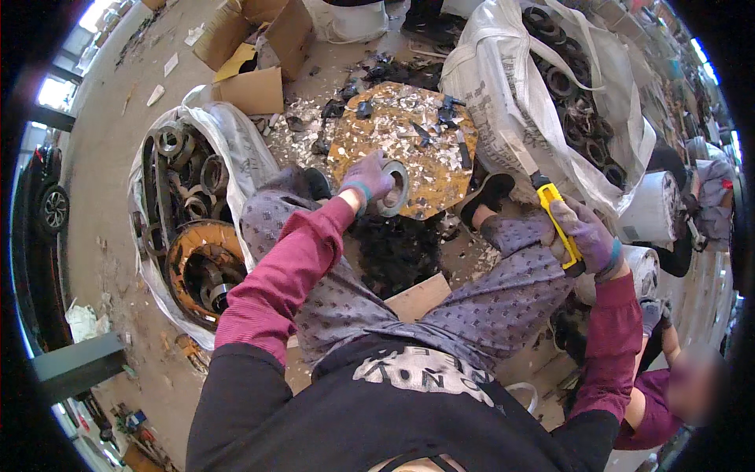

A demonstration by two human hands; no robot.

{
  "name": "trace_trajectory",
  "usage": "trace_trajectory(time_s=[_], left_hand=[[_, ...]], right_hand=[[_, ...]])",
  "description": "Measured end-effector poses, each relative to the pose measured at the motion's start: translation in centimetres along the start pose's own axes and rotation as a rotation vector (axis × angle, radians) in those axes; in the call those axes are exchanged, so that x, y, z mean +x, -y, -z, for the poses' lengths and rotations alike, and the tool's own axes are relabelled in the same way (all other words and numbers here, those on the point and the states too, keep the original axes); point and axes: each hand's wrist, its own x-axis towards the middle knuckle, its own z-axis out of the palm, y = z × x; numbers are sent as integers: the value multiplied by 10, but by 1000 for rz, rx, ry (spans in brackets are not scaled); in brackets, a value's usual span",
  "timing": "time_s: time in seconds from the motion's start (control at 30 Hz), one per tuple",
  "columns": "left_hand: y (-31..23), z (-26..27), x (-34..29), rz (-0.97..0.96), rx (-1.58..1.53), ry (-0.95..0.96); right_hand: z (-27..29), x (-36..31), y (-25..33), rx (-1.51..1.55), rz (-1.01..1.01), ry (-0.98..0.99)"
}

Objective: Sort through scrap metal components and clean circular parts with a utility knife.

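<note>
Currently: grey ring (404, 187), tilted at near side of wooden table (429, 203), clasped at left rim by curled fingers of left hand (371, 177); likely stiff, fairly heavy, best held by rim. Yellow-handled blade (556, 222), wrapped in fingers of right hand (586, 234).

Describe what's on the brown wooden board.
The board bears white and black scraps; the purple-gloved left hand holds a grey ring at its edge. Wood under scraps is hidden.

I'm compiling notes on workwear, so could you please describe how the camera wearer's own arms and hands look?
The left hand and right hand wear purple gloves with teal cuffs. Maroon sleeves with fine stripes run up to black upper sleeves.
</note>
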Motion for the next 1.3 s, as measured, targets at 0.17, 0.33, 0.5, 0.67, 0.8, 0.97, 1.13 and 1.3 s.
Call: trace_trajectory(time_s=[0.17, 0.33, 0.5, 0.67, 0.8, 0.97, 1.13, 1.3], left_hand=[[-2, -38, 30, 130, -409, 35], [11, -74, 55, 361, -920, 74], [17, -74, 70, 197, -632, 146], [28, -67, 87, 2, -63, 159], [47, -62, 100, 21, 224, 128], [-46, -12, 46, -91, 394, -167], [-93, 28, 13, -604, -655, 400], [-106, 35, -10, -418, -579, 526]], right_hand=[[-5, 0, -21, 272, 31, -14], [-21, 10, -41, 409, 66, 37], [-31, 19, -47, 461, 20, 78], [-43, 45, -54, 622, 50, 163], [-50, 49, -48, 597, 53, 172], [-53, 45, -55, 610, 69, 126], [-63, 40, -54, 587, 96, 207], [-64, 27, -52, 423, 115, 206]])
